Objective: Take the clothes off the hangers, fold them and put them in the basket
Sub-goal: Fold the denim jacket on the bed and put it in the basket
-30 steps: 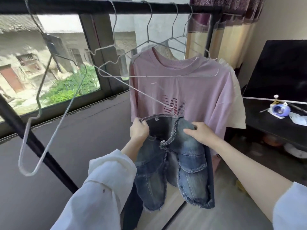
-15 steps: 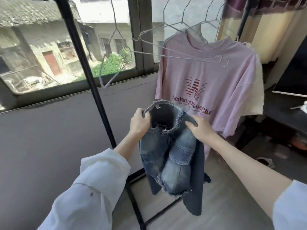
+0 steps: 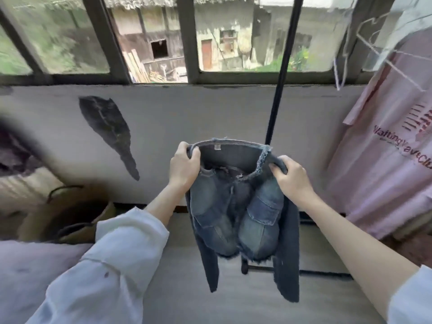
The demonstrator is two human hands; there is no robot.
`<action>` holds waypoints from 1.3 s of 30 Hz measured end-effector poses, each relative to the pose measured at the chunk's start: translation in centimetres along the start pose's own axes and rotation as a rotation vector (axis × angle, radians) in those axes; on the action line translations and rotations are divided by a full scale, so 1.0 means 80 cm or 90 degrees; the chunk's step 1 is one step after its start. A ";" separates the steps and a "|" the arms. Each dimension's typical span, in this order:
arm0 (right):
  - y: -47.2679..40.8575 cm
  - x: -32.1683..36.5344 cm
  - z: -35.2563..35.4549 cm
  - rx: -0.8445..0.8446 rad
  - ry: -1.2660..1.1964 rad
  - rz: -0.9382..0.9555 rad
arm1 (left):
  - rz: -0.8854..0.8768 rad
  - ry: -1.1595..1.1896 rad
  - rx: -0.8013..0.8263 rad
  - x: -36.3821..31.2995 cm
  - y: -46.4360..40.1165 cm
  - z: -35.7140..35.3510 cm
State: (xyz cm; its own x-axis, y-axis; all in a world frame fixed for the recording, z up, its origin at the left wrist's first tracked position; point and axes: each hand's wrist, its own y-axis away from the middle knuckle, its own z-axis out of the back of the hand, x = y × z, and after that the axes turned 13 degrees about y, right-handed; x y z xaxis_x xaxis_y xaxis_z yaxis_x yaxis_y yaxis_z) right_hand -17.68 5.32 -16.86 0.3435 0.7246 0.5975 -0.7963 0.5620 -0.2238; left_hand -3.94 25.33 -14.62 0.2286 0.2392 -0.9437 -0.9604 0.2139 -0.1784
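I see both hands, left hand [image 3: 183, 166] and right hand [image 3: 291, 178], clenched on the denim jacket [image 3: 236, 206] collar, held midair before grey wall [image 3: 210, 113] under window [image 3: 149, 36]; basket [image 3: 67, 213] on floor, lower left.

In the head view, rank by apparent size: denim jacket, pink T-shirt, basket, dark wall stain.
1. denim jacket, held by the left hand and right hand
2. pink T-shirt, cut off by the frame, so it may truly be larger
3. basket, partly hidden by a sleeve
4. dark wall stain
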 end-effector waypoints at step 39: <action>0.392 1.097 -0.791 0.340 -0.048 0.834 | 0.344 -0.081 -1.040 0.387 0.260 1.149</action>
State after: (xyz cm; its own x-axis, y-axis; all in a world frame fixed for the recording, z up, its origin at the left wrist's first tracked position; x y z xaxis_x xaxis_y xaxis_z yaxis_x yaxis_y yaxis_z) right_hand 19.03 111.76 -20.19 -0.7937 0.5630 0.2305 -0.6079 -0.7190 -0.3369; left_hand -2.17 124.27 -21.94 -0.2169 0.0392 -0.9754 -0.0635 -0.9976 -0.0260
